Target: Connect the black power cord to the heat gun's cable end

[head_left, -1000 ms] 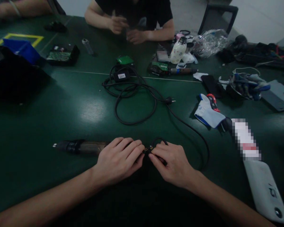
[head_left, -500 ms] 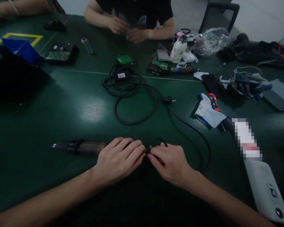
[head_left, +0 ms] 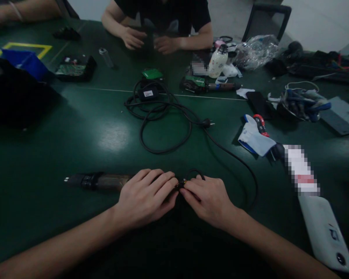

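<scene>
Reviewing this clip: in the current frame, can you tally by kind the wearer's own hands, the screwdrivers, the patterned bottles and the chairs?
Wearer's hands: 2 (left hand, right hand)
Screwdrivers: 2 (near screwdriver, far screwdriver)
Patterned bottles: 1 (white bottle)
Chairs: 1 (black-framed chair)
Total: 6

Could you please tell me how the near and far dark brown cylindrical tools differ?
The left hand grips the near dark brown cylindrical tool; the far dark brown cylindrical tool lies untouched. The near tool points left; the far tool points right. Both are long and dark.
</scene>
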A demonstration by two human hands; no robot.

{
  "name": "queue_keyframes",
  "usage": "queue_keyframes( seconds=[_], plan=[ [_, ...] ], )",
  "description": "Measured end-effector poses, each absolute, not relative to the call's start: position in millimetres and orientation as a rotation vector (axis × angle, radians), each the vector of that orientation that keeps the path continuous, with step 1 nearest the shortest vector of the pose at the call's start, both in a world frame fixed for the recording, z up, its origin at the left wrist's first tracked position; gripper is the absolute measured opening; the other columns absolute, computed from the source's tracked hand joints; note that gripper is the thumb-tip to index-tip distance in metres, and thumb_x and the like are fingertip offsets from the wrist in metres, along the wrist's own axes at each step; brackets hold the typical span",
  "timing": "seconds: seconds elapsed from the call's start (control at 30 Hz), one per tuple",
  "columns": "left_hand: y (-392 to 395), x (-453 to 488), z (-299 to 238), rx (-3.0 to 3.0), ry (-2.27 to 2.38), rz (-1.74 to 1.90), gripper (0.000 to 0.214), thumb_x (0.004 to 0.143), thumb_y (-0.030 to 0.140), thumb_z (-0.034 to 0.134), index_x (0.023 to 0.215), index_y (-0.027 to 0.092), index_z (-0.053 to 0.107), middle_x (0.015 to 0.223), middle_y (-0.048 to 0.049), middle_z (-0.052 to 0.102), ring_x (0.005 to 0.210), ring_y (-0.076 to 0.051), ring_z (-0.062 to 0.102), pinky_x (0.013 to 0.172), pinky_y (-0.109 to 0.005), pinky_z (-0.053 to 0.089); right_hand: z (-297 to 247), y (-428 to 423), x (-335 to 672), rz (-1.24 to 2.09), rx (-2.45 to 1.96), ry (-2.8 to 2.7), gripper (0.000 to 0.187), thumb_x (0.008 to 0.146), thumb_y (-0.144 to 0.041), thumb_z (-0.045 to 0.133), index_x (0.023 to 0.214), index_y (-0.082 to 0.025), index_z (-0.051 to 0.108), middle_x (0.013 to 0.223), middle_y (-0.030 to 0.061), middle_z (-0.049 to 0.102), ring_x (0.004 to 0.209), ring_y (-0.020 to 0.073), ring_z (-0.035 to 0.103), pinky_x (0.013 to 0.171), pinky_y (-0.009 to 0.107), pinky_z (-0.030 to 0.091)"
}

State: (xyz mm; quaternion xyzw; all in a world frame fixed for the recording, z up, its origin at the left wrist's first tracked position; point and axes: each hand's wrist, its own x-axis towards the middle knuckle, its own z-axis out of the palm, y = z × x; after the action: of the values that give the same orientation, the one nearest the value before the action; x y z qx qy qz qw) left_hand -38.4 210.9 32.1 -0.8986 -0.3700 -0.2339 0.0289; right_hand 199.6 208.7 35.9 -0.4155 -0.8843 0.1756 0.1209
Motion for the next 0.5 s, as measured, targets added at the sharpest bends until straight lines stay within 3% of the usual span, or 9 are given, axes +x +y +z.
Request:
queue_keyframes(
  seconds=[0.27,0.5],
  plan=[
    [212.1,-40.9,31.4,-2.788,-1.129,-0.76,0.023,0.096,0.024,0.07,0.118,0.02,0.068,0.12,0.0002,0.076,0.104,-0.02,0.07,0.087,-0.038,0.05,34.1,209.9,202.0,0.674,-1.212,-2.446,0.025,0.107,-0.034,0.054,0.089,-0.02,0.064,0.082,0.0001,0.07,0.066,0.0135,0.052,0.066,0.03,0.033],
    [211.5,-39.5,30.1,-2.768,-1.162,-0.719,0.019,0.097,0.028,0.069,0.115,0.02,0.067,0.118,-0.0003,0.076,0.104,-0.021,0.07,0.087,-0.038,0.05,35.6,211.8,202.4,0.672,-1.185,-2.451,0.027,0.109,-0.032,0.049,0.09,-0.02,0.065,0.08,0.0003,0.068,0.068,0.0139,0.054,0.067,0.029,0.034]
  ],
)
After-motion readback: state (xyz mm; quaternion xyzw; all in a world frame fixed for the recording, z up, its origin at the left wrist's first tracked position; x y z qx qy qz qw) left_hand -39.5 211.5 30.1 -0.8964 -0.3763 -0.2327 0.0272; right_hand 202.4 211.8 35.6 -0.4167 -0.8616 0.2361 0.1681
